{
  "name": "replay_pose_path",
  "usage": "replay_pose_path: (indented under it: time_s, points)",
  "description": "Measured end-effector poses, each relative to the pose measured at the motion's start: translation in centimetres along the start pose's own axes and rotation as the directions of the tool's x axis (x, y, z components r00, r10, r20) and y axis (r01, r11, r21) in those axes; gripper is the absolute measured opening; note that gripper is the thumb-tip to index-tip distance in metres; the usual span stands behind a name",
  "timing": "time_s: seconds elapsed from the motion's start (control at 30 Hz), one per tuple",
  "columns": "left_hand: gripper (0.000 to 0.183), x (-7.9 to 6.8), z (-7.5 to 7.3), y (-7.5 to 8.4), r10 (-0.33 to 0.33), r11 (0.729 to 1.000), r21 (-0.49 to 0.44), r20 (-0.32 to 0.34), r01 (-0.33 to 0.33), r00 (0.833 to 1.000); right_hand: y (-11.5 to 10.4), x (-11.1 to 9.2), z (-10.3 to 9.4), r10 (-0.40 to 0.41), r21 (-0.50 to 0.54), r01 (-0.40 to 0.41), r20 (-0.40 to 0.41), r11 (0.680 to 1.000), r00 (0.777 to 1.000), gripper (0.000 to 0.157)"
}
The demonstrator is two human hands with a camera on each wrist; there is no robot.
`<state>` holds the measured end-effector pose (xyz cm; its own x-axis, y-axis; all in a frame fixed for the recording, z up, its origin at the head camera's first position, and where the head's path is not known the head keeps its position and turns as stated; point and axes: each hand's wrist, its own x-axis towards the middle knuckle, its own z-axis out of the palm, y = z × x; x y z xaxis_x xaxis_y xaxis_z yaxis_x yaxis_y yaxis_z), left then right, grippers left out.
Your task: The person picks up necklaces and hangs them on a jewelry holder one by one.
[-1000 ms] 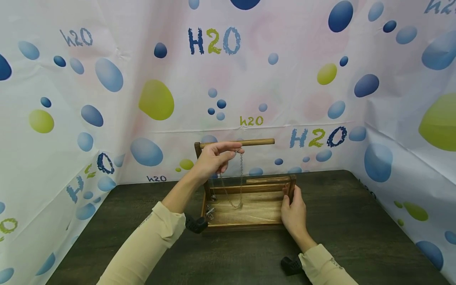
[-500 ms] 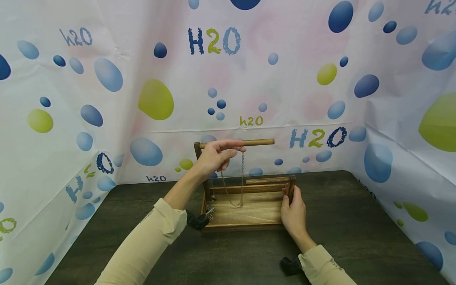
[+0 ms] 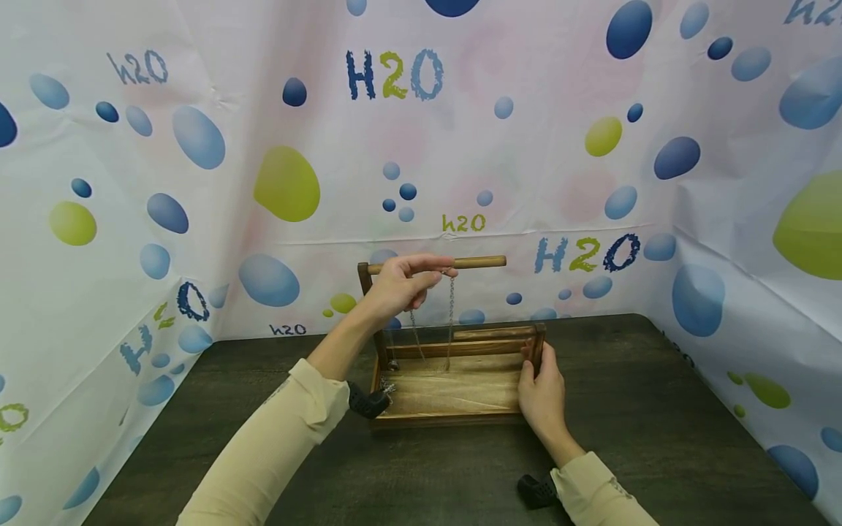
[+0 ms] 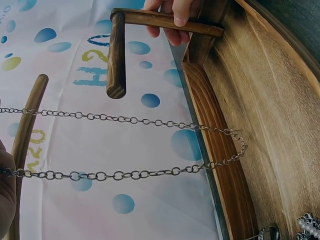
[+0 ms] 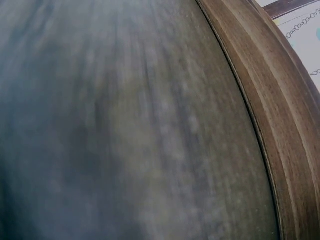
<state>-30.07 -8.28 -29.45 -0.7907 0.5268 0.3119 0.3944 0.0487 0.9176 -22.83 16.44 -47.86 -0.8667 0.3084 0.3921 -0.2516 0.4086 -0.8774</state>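
Observation:
A wooden jewelry stand has a shallow tray (image 3: 460, 394), a tall bar (image 3: 480, 261) on the left post and a lower bar (image 3: 493, 334) on the right post. My left hand (image 3: 397, 288) is up beside the tall bar, pinching a silver chain necklace (image 3: 451, 314) between thumb and fingers. In the left wrist view the chain (image 4: 135, 120) hangs in a long loop from the hand, its bend overlapping the tray. My right hand (image 3: 544, 394) grips the right post (image 3: 539, 347); its fingers (image 4: 181, 11) show round that wood in the left wrist view.
Silver jewelry (image 4: 310, 225) with pale beads lies at the tray's left end. A small dark pendant (image 3: 392, 364) hangs near the left post. The dark table (image 3: 447, 475) surrounds the stand, with a patterned backdrop (image 3: 526, 161) behind and at both sides.
My left hand has edged right and slightly up along the tall bar with the necklace, whose lower bend now appears higher. The right hand and the stand have stayed put.

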Motion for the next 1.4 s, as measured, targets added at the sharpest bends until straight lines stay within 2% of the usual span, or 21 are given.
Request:
replay_pose_path:
  time_s: [0.27, 0.67, 1.4]
  points:
    - [0.03, 0.6, 0.5, 0.3, -0.004, 1.0, 0.015, 0.009, 0.003, 1.0, 0.2, 0.0, 0.0, 0.011, -0.003, -0.011, 0.005, 1.0, 1.0, 0.036]
    - [0.03, 1.6, 1.3, 0.7, -0.019, 1.0, -0.01, 0.025, 0.019, 1.0, 0.1, 0.0, 0.0, -0.007, 0.013, 0.007, -0.006, 1.0, 1.0, 0.036]
    - [0.029, 3.3, 3.6, 0.8, 0.027, 1.0, 0.004, 0.086, -0.028, 0.996, 0.0, 0.0, 0.0, 0.005, 0.002, -0.005, -0.002, 1.0, 1.0, 0.035]
